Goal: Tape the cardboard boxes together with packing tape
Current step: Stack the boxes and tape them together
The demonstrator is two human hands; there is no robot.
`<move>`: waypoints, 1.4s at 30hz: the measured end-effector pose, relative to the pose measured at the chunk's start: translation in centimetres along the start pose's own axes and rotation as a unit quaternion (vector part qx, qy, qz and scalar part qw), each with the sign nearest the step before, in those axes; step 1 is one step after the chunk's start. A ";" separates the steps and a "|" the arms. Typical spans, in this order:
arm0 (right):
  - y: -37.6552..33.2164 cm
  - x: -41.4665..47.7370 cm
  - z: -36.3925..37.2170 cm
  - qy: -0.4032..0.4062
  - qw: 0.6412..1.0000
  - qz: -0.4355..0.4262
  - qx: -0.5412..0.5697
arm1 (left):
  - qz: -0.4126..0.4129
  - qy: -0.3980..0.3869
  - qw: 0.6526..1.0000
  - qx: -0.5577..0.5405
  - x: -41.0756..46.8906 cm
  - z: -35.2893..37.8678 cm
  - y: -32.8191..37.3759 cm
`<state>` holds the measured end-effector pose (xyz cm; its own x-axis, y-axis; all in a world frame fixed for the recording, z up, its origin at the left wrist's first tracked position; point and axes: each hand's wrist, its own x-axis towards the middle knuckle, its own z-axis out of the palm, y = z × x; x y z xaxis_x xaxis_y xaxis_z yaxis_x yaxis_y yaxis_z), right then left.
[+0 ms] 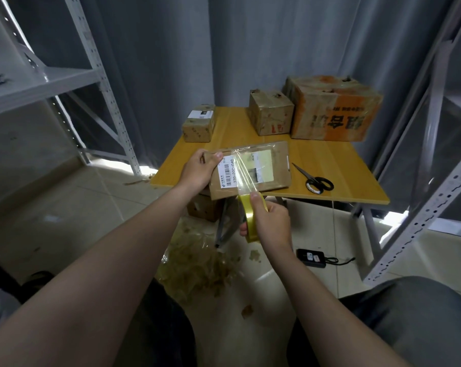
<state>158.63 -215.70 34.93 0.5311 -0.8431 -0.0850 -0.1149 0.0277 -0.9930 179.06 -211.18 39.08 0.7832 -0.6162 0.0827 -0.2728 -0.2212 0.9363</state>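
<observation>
"Now, the roll: who has it?"

"Right hand (270,221), fingers curled round the yellow roll of clear packing tape (251,221), thumb on the rim. It hangs just below the table's near edge."

"And the box?"

"Flat brown cardboard box with a white barcode label (274,181), lying on the light wooden table (343,165) and overhanging the near edge. Long axis runs left to right. Left hand (200,170) grips its left end, thumb on top."

"The relation that matters?"

"The box sits up and away from the roll. A clear strip of tape (244,176) crosses the box's short way, over the label, and runs off the near edge down to the roll. I judge the next pull goes down and under, or else a cut."

"Cut with what?"

"Black-handled scissors (314,180), on the table right of the box, nearer the right hand, which is busy."

"The room?"

"Three more taped cardboard boxes at the table's back: a small one (198,123), a medium one (270,112), a large orange-printed one (332,109). Crumpled tape scraps (200,271) on the tiled floor, grey metal shelving (38,83) both sides, grey curtain (171,49) behind."
</observation>
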 end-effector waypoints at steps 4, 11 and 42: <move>0.5 0.5 -0.3 0.007 1.000 -0.004 -0.011 | 0.003 -0.012 1.000 0.008 0.1 0.0 0.3; 0.4 1.3 0.3 -0.017 0.999 0.032 0.001 | -0.010 -0.009 1.000 -0.003 0.4 0.0 0.2; -1.7 2.3 -0.5 -0.061 0.997 -0.026 0.030 | 0.104 -0.182 0.882 0.423 2.8 -0.1 -0.4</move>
<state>159.65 -217.93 36.44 0.6336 -0.7727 -0.0397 -0.0362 0.0216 -0.9991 181.38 -212.74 38.99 0.4782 -0.8775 -0.0358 -0.8289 -0.4644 0.3120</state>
